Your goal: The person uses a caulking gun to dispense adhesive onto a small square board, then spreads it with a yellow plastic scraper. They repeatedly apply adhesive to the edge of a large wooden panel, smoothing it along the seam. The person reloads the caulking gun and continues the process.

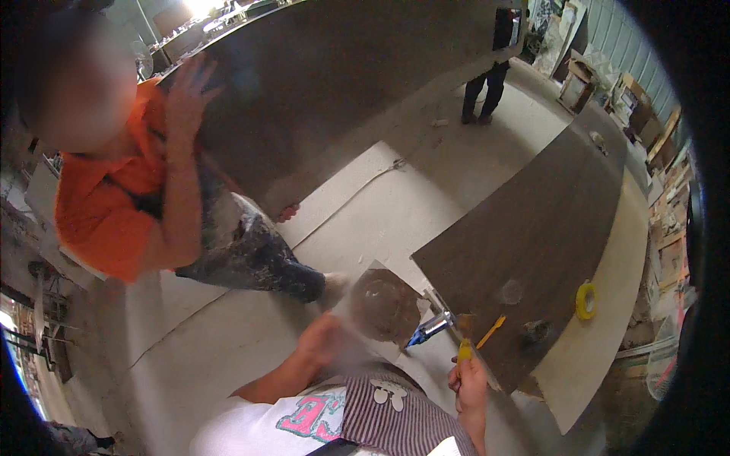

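My left hand, somewhat blurred, is closed at the near left edge of a square, thin plate with a brownish round patch on it. My right hand is wrapped round a short yellow handle; the tool's far end is hard to make out. Between the hands, a silver and blue tool lies at the edge of a dark brown panel. A yellow, narrow tool and a roll of yellow tape rest on the right, the tape near the panel's border.
A co-worker in an orange shirt is at the left, one hand against a large upright dark panel. Another person's legs show below that panel. Boards and scraps line the right wall. A cable crosses the pale floor.
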Demonstrator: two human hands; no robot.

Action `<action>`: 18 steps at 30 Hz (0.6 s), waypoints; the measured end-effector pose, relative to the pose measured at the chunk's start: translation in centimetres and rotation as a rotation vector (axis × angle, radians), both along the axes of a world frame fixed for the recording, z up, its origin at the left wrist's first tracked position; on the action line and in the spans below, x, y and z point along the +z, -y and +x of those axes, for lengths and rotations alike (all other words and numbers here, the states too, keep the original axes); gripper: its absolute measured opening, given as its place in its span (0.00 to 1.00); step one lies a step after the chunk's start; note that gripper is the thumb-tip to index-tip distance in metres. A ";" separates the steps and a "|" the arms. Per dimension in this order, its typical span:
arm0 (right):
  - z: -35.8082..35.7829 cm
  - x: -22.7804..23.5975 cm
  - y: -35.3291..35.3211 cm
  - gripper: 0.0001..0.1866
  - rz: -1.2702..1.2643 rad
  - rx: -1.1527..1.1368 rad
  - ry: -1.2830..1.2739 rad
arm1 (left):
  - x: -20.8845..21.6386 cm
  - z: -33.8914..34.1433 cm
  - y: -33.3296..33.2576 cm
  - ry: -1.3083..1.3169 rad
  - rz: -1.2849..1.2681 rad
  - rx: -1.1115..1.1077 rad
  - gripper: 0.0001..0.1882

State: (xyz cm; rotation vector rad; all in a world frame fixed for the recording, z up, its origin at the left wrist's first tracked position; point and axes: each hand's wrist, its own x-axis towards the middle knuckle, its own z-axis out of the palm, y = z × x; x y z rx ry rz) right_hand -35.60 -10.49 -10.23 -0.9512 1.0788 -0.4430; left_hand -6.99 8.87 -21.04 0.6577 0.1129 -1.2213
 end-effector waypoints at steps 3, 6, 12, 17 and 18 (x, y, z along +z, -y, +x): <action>-1.3 0.1 -0.4 0.11 -0.042 -0.002 0.036 | -0.3 -0.2 1.3 0.031 0.041 -0.064 0.28; -2.2 0.9 -1.0 0.12 -0.066 -0.028 -0.055 | -0.1 -0.8 2.0 -0.082 0.101 -0.031 0.24; -3.3 1.2 -2.0 0.12 -0.105 -0.008 -0.033 | 3.2 -2.0 3.1 0.288 0.151 -0.120 0.09; -3.4 0.5 -2.3 0.11 -0.095 0.035 -0.101 | 6.2 -2.1 3.4 0.063 0.065 -0.102 0.22; -3.4 0.5 -2.4 0.11 -0.086 0.026 -0.105 | 6.7 -2.2 3.2 -0.003 -0.020 -0.089 0.21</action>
